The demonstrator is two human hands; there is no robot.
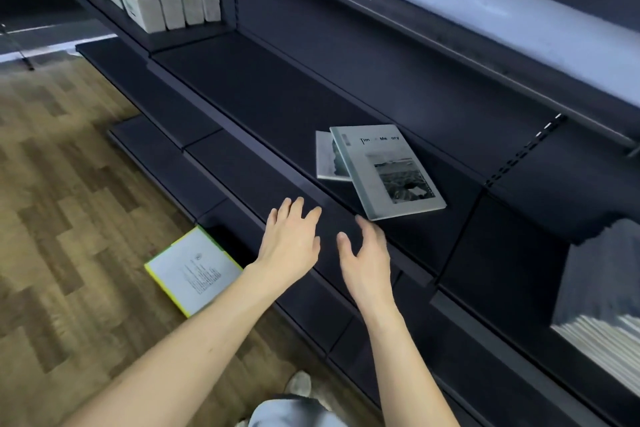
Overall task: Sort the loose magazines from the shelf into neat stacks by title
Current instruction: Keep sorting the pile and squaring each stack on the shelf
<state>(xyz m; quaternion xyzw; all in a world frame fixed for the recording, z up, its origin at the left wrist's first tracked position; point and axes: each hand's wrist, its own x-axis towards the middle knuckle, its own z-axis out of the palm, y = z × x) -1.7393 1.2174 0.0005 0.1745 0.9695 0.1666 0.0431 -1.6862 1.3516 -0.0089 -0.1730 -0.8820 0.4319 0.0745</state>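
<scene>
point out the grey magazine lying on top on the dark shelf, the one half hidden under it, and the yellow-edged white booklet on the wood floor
grey top magazine (388, 172), head view, middle of its front cover
half-hidden grey magazine (327, 159), head view, exposed left strip of cover
yellow-edged white booklet (194, 270), head view, middle of its white printed face

Both forearms were bare from the bottom edge of the view to the wrists, with no sleeve showing on either. The left hand (291, 239) and the right hand (363, 253) wore no gloves, and no ring, watch or band was visible on them. Below the arms, at the bottom edge of the view, a patch of pale grey-blue fabric (287, 412) showed, with soft folds like worn denim; which garment it was could not be told. Just above it sat the rounded toe of a light grey shoe (299, 383), blurred and partly hidden.
</scene>
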